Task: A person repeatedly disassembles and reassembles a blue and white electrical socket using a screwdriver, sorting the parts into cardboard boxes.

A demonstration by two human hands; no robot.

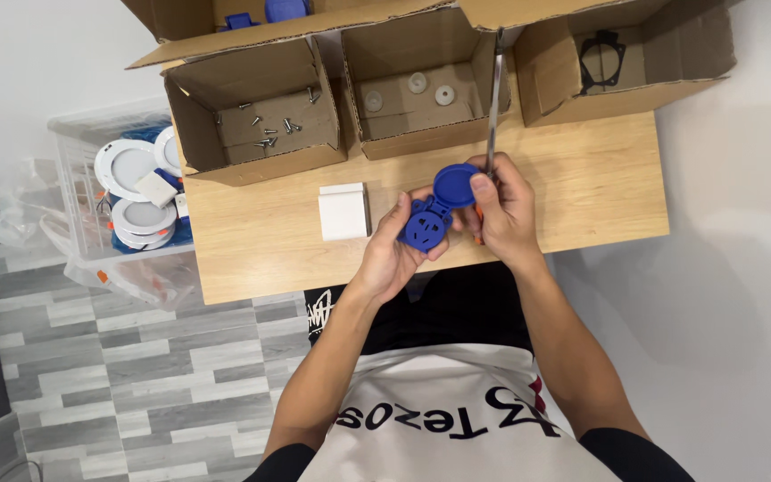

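Head view, looking straight down: a blue plastic socket part with a round hinged lid standing open sits above the near edge of a light wooden table, held between both hands. The left hand cups it from below, fingers curled around its body and the thumb up along its left side. The right hand is closed around the orange handle of a screwdriver, thumb and forefinger pressed together near the lid's rim; the metal shaft runs up and away across the table toward the boxes, and where the tip sits cannot be told.

Just left of the hands a small plain white square box lies flat on the table. Along the far edge stand open brown cardboard boxes: the left box holds loose silver screws, the middle box a few pale round washers, the right box a black gasket-shaped ring. A further carton behind them shows more blue pieces. The screwdriver shaft crosses the gap between the middle and right boxes.

Beside the table's left end, a clear plastic bin on the grey plank floor holds round white light fittings. A white wall runs along the right side, and the dark edge of a screen shows at the far left.
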